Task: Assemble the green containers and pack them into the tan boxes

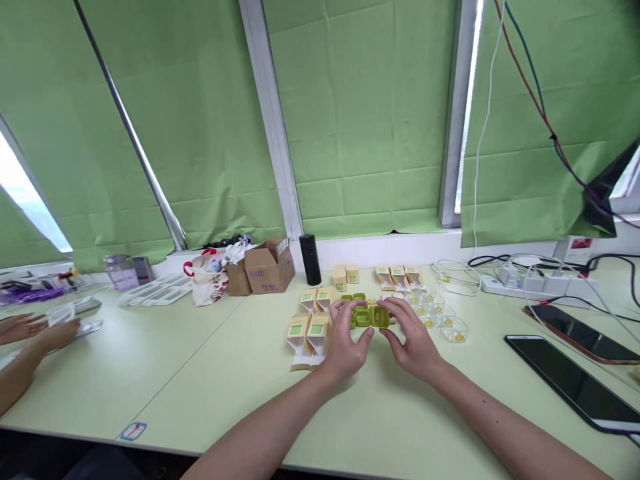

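Observation:
My left hand (349, 340) and my right hand (411, 337) hold a small green plastic case (381, 316) between them, a little above the table. Its lid looks folded open, with the hollow inside facing me. The fingers of each hand are closed on its sides. Just behind my left fingers are more green cases (361, 317), partly hidden. To the left of my left hand stand small cardboard boxes (317, 332) with green labels and raised flaps. Right of my right hand lie clear plastic cups (454, 329) with something yellow in them.
Farther back are more small boxes (399, 276), a black cylinder (310, 260), a brown carton (270, 268) and a cloth bag (205, 279). Phones (575, 380), cables and a power strip (540, 285) fill the right side. Another person's hands (55, 335) work at far left.

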{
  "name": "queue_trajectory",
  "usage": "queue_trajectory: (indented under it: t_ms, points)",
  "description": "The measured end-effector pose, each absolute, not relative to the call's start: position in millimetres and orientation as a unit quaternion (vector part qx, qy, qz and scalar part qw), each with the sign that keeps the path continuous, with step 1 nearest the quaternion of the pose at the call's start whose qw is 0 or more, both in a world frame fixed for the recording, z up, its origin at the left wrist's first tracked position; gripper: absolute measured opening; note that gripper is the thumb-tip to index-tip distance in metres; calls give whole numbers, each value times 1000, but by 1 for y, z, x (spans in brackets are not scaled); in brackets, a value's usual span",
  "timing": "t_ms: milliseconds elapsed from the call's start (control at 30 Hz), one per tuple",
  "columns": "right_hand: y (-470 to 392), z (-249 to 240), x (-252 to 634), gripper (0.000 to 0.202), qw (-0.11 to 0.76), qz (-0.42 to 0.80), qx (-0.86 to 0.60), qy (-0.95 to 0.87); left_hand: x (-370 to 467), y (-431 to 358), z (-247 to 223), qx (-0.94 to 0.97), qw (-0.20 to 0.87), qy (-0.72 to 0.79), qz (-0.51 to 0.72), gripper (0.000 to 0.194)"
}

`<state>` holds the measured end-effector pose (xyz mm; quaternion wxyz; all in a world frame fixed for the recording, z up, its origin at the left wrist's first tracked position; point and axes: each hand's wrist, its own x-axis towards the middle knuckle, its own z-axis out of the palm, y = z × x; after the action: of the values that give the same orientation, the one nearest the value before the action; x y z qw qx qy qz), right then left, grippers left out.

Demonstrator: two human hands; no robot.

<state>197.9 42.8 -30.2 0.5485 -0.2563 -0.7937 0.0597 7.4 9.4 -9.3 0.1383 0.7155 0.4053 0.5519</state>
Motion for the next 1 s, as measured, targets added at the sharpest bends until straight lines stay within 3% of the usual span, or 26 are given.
queue_trajectory:
  t_ms: [133,500,1000]
  points:
    - [44,-30,198,54,537,16,-239,-808,7,11,-9,748,103,378,536,51]
    - [45,-27,203,35,519,-56,-217,-825,5,17,-15,739,94,386,544,46]
    - [44,-24,201,37,507,-111,-201,-831,8,12,-12,733,88,386,554,45]
